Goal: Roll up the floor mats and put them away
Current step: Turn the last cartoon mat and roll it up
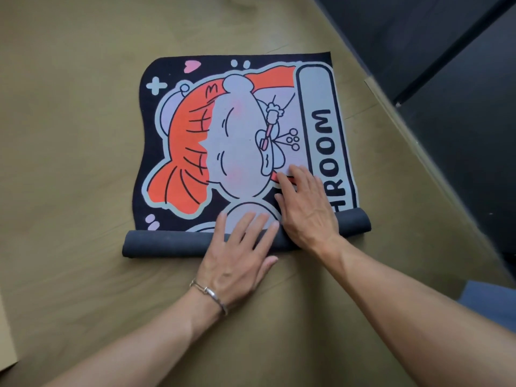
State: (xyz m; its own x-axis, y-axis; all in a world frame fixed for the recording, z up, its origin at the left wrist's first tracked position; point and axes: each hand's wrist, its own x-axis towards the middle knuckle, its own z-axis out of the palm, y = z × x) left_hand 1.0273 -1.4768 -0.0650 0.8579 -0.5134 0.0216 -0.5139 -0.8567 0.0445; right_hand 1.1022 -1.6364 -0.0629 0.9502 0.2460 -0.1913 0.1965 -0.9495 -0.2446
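A cartoon floor mat [212, 141] with a black border, an orange-haired figure and the letters "ROOM" lies on the tan floor. Its near end is rolled into a dark grey roll [167, 244] that runs left to right. My left hand [237, 255], with a bracelet on the wrist, lies flat over the middle of the roll, fingers straight and reaching onto the printed face. My right hand [304, 208] presses flat over the roll's right part, fingers spread on the print.
A dark wall or cabinet [446, 93] with a pale skirting strip runs diagonally along the right side, close to the mat's right edge. A blue-grey thing [491, 300] shows at the right edge. Bare tan floor [69, 121] lies to the left.
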